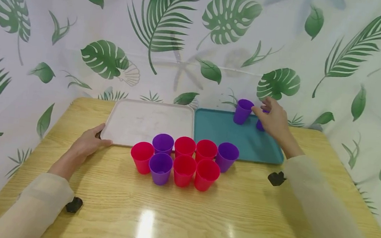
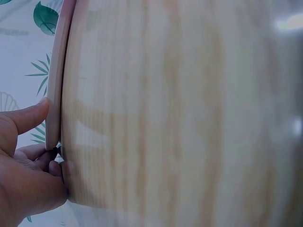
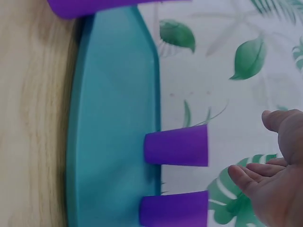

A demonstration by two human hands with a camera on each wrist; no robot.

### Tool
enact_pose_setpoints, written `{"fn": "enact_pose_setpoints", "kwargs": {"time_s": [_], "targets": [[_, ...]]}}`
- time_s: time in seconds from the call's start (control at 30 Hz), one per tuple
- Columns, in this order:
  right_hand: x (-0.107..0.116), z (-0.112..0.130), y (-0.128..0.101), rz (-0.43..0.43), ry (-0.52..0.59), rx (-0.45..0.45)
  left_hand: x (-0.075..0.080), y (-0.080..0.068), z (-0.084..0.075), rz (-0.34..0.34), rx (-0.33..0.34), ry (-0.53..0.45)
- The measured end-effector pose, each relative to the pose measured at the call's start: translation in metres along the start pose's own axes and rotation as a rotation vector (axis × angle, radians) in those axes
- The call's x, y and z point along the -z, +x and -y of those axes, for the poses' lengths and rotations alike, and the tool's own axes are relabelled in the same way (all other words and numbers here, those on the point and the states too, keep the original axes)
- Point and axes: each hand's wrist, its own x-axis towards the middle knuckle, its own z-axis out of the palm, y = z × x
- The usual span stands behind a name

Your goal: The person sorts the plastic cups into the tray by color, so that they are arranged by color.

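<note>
My left hand (image 1: 93, 137) lies at the near left corner of a pale beige tray (image 1: 149, 120). In the left wrist view the left hand (image 2: 41, 137) pinches the tray's rim (image 2: 57, 80), thumb on top and fingers curled beneath. My right hand (image 1: 267, 112) hovers over the far end of a teal tray (image 1: 223, 131). It holds nothing, and its fingers are relaxed. Two purple cups stand upright on that tray: one (image 1: 243, 111) just left of the hand, the other (image 1: 260, 124) partly hidden behind it. The right wrist view shows a gap between the right hand (image 3: 253, 144) and both cups (image 3: 176, 145) (image 3: 174, 209).
Several red cups (image 1: 184, 170) and three purple cups (image 1: 160, 168) stand bunched in two rows on the wooden table (image 1: 181, 217), just in front of the trays. A leaf-print curtain (image 1: 198, 39) closes off the back and sides.
</note>
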Motion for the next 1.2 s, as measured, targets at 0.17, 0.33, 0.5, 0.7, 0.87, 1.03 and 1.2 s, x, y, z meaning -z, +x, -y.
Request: {"fn": "enact_pose_setpoints", "kwargs": {"time_s": [0.17, 0.33, 0.5, 0.7, 0.87, 1.03, 1.2], "targets": [[0.014, 0.012, -0.017, 0.016, 0.06, 0.037, -0.001, -0.001, -0.001, 0.003, -0.004, -0.006], [0.026, 0.025, -0.034, 0.025, 0.117, 0.06, 0.0, -0.003, -0.003, 0.002, 0.001, -0.005], [0.035, 0.034, -0.05, 0.039, 0.126, 0.078, 0.0, -0.003, -0.004, 0.006, 0.003, -0.006], [0.038, 0.043, -0.071, 0.046, 0.148, 0.097, 0.0, -0.001, -0.002, 0.004, -0.004, 0.001], [0.035, 0.046, -0.088, 0.068, 0.187, 0.125, 0.001, 0.0, -0.001, 0.008, -0.011, 0.006], [0.031, 0.044, -0.103, 0.103, 0.2, 0.151, 0.0, -0.001, 0.0, 0.011, -0.011, 0.01], [0.027, 0.044, -0.114, 0.122, 0.231, 0.157, -0.001, -0.001, 0.0, 0.015, -0.018, 0.008]]}}
